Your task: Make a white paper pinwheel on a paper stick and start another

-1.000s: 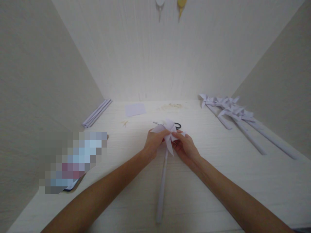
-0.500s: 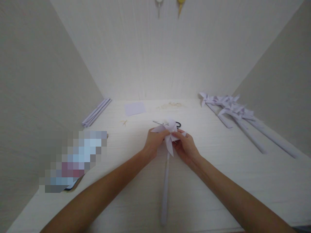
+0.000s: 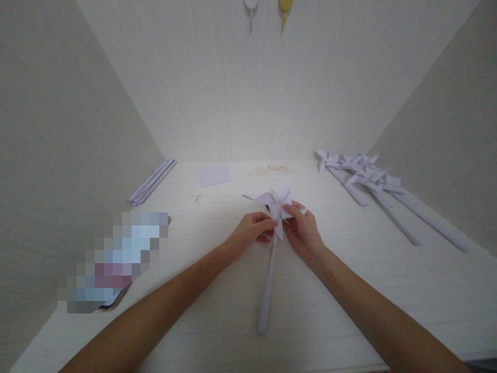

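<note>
A white paper pinwheel (image 3: 277,202) sits at the top of a rolled paper stick (image 3: 267,287) that runs toward me over the pale table (image 3: 217,311). My left hand (image 3: 250,230) pinches the pinwheel's lower left, close to where the blades meet the stick. From the right, my right hand (image 3: 305,230) holds the blades, with the fingertips near the centre. Both hands are closed on the pinwheel. A pair of scissors (image 3: 250,197) lies just behind, mostly hidden by the blades.
Several finished pinwheels (image 3: 373,181) with long sticks lie at the right. Rolled paper sticks (image 3: 151,181) lie at the back left, a paper square (image 3: 213,175) and scraps (image 3: 274,169) at the back. A blurred object (image 3: 112,261) sits at the left. Walls enclose three sides.
The pinwheel and stick have shifted slightly away from me and to the right. My left hand slid lower, down to the blades' base; the blades show more fully.
</note>
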{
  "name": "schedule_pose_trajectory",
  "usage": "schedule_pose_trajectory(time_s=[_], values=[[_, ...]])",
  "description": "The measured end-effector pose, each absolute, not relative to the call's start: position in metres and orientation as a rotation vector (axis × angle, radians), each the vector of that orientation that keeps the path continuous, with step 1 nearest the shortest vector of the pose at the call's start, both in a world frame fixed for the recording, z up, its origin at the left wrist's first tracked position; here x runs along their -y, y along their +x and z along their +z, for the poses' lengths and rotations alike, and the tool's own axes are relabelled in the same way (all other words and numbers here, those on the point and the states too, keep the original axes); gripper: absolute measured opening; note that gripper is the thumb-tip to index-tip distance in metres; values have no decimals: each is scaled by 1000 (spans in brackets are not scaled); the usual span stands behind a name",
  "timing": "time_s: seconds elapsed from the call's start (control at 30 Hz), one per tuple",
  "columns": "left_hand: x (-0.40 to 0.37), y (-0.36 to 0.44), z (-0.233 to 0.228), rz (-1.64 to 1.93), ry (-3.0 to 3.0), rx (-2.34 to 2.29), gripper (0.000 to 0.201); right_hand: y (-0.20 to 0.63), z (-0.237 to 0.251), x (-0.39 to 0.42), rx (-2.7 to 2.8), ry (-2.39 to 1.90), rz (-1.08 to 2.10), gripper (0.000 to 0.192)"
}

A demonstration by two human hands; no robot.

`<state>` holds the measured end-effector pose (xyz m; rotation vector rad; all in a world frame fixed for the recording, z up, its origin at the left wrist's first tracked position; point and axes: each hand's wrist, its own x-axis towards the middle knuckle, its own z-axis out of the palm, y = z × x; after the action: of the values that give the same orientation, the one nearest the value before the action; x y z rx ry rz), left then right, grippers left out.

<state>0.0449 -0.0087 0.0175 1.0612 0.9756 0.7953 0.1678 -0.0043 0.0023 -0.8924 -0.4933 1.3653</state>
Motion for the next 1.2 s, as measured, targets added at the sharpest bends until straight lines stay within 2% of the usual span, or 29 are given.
schedule_pose_trajectory(time_s=[0.2, 0.5, 0.83, 1.03, 1.2], values=[[13, 42, 16, 566, 1298, -924, 11, 172, 3, 0, 482, -916, 1244, 23], [25, 47, 17, 479, 1210, -820, 17, 171, 6, 2, 501, -908, 1207, 26], [2, 39, 5, 1028, 1040, -844, 23, 163, 2, 12, 809, -928, 1388, 25], [-8, 34, 2, 1290, 1045, -846, 22, 157, -7, 19, 1318, -1077, 1121, 15], [-7, 36, 2, 1346, 1088, -885, 23, 158, -8, 20, 1386, -1158, 944, 9]])
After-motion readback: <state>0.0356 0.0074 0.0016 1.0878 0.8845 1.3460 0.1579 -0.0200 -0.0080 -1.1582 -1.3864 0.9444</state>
